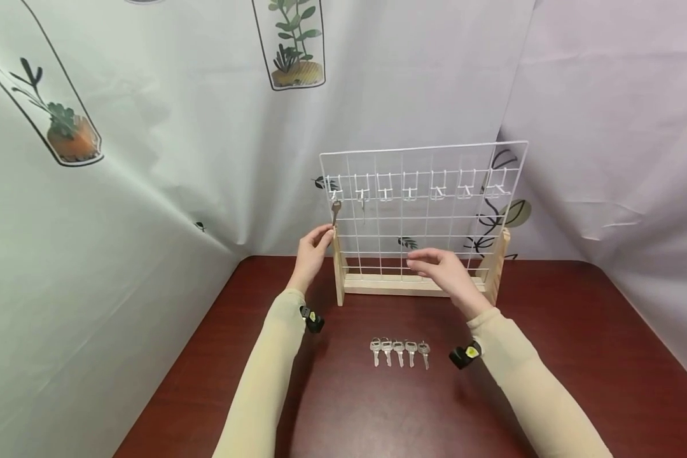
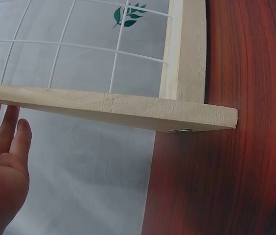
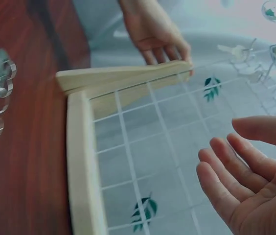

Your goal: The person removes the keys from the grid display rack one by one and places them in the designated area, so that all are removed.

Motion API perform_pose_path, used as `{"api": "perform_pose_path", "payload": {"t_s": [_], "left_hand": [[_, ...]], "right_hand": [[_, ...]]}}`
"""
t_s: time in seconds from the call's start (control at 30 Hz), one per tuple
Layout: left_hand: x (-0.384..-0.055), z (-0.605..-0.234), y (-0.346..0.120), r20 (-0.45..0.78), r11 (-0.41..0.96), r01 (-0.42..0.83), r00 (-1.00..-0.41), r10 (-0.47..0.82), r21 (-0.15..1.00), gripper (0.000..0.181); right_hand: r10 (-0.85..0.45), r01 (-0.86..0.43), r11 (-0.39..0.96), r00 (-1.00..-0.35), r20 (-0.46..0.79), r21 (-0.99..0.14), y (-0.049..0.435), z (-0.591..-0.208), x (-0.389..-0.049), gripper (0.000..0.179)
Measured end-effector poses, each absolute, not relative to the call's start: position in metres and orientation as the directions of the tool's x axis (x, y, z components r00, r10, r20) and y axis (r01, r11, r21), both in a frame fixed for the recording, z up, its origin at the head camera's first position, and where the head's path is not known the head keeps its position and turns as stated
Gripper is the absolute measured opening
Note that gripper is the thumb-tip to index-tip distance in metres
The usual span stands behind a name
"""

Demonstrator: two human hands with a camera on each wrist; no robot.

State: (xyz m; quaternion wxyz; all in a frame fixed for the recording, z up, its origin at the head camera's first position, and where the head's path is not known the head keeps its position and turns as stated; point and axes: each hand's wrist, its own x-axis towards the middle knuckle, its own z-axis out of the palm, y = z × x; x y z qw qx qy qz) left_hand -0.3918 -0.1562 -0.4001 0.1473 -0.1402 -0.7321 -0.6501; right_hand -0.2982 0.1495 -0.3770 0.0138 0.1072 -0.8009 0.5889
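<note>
My left hand [image 1: 312, 254] is at the top of the rack's left wooden upright [image 1: 339, 270], its fingertips and thumb gripping the wood. In the left wrist view, the fingers [image 2: 20, 139] reach behind the upright's edge. Just above that hand, a key [image 1: 336, 211] hangs from the leftmost hook of the white wire grid [image 1: 402, 218]. Another key [image 1: 363, 207] hangs edge-on from the second hook. Held in front of the grid's lower right, my right hand [image 1: 443, 270] has nothing in it; its fingers are loosely extended, thumb apart in the right wrist view.
Several silver keys [image 1: 399, 348] with rings lie in a row on the dark red table [image 1: 372, 413], in front of the rack. More white hooks [image 1: 437, 192] line the grid's upper part. A pale printed curtain [image 1: 206, 127] hangs behind and at the sides.
</note>
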Motion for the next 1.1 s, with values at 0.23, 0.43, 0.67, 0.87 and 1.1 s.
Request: {"api": "perform_pose_path", "payload": {"t_s": [0.23, 0.43, 0.67, 0.87, 1.1], "left_hand": [[-0.379, -0.394, -0.153, 0.421, 0.12, 0.417, -0.907, -0.013, 0.901, 0.03], [-0.392, -0.407, -0.157, 0.419, 0.119, 0.413, -0.908, -0.027, 0.903, 0.034], [-0.378, -0.392, -0.153, 0.417, 0.091, 0.416, -0.909, 0.007, 0.905, 0.032], [-0.375, -0.391, -0.152, 0.388, 0.078, 0.388, -0.921, 0.026, 0.918, 0.033], [-0.393, -0.403, -0.159, 0.432, 0.163, 0.425, -0.902, -0.007, 0.89, 0.034]], "right_hand": [[-0.122, -0.275, 0.347, -0.961, 0.248, -0.897, 0.136, -0.357, -0.304, 0.038], [-0.134, -0.364, 0.402, -0.931, 0.339, -0.84, 0.12, -0.344, -0.307, 0.034], [-0.171, -0.389, 0.322, -0.921, 0.35, -0.863, 0.111, -0.337, -0.311, 0.042], [-0.189, -0.384, 0.261, -0.92, 0.343, -0.886, 0.106, -0.336, -0.319, 0.047], [-0.164, -0.395, 0.202, -0.916, 0.367, -0.896, 0.097, -0.326, -0.329, 0.047]]}}
